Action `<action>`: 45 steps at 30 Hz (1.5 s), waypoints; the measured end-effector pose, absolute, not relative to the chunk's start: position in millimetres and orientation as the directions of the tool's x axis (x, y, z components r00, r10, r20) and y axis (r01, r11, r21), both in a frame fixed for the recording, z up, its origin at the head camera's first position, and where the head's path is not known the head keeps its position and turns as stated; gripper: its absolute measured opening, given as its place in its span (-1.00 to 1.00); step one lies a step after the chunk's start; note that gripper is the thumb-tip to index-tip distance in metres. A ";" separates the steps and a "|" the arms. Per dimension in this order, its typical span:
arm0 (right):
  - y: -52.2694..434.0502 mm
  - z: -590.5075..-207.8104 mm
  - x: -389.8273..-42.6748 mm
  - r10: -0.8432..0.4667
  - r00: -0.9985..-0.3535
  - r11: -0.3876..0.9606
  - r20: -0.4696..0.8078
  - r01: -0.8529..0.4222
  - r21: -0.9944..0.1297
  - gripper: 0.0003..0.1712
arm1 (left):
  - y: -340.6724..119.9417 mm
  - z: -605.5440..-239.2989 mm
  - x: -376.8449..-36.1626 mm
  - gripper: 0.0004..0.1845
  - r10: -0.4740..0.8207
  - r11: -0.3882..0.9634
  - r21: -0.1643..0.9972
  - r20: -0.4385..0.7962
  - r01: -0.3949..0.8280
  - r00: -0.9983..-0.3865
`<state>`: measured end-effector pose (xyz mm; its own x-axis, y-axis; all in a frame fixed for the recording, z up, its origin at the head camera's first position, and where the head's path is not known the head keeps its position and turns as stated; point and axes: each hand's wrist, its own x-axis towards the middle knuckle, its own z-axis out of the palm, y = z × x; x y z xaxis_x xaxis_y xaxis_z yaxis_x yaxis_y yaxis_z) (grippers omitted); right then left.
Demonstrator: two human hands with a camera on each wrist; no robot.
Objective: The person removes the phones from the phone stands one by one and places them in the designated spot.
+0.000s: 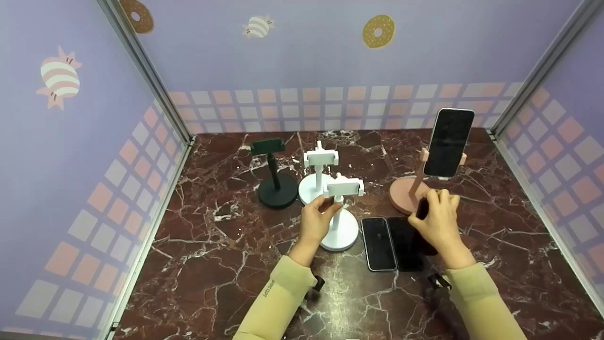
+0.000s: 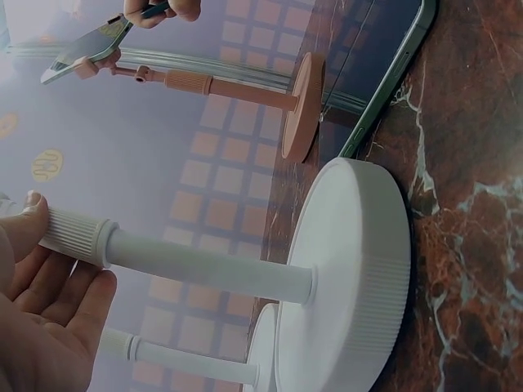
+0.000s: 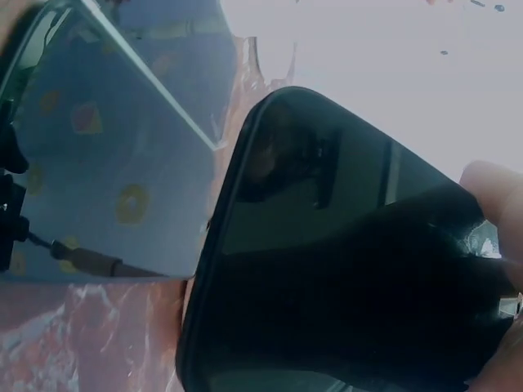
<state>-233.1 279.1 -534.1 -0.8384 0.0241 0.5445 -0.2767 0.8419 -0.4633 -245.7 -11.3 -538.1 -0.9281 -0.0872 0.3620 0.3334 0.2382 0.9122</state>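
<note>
My left hand (image 1: 315, 222) grips the upper stem of the front white phone stand (image 1: 341, 232). In the left wrist view, the thumb and fingers are round the ribbed collar (image 2: 75, 235), and the round base is low on the marble surface. My right hand (image 1: 440, 219) pinches a black phone (image 3: 351, 237) by its edge, tilted up over the lying phones. A silver-edged phone (image 1: 379, 244) lies flat, screen up, between the white stand and the right hand. Beside it lies another dark phone (image 1: 405, 243), partly covered by the held one.
Behind the right hand, a pink stand (image 1: 402, 196) carries an upright phone (image 1: 449, 141). A second white stand (image 1: 321, 159) is just behind the front one, with a black stand (image 1: 277, 191) to its left. Patterned panels (image 1: 302, 56) enclose the marble tabletop (image 1: 212, 264) on three sides.
</note>
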 end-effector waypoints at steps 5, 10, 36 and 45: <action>288.2 -536.9 -232.4 0.024 -0.870 0.858 0.493 -0.235 -0.457 -0.49 | -10.6 -539.6 -245.9 -0.76 -0.104 0.272 0.906 0.363 0.325 -0.926; 298.8 -539.7 -231.9 0.013 -0.910 0.868 0.413 -0.195 -0.457 -0.50 | -10.0 -540.3 -247.5 -0.74 -0.113 0.283 0.892 0.396 0.352 -0.911; 331.2 -569.0 -244.2 -0.079 -0.992 0.902 0.100 -0.114 -0.416 -0.39 | 16.5 -515.0 -268.8 -0.75 -0.070 0.203 0.868 0.475 0.454 -0.877; 330.4 -576.3 -247.3 -0.081 -0.995 0.899 0.052 -0.096 -0.427 -0.41 | 30.9 -510.4 -284.2 -0.71 -0.039 0.253 0.833 0.518 0.493 -0.855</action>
<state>-247.3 330.4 -576.3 -0.9953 -0.0814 0.0520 -0.0959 0.8991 -0.4272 -284.2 30.9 -510.4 -0.8547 -0.0392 0.5176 0.4927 0.2529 0.8327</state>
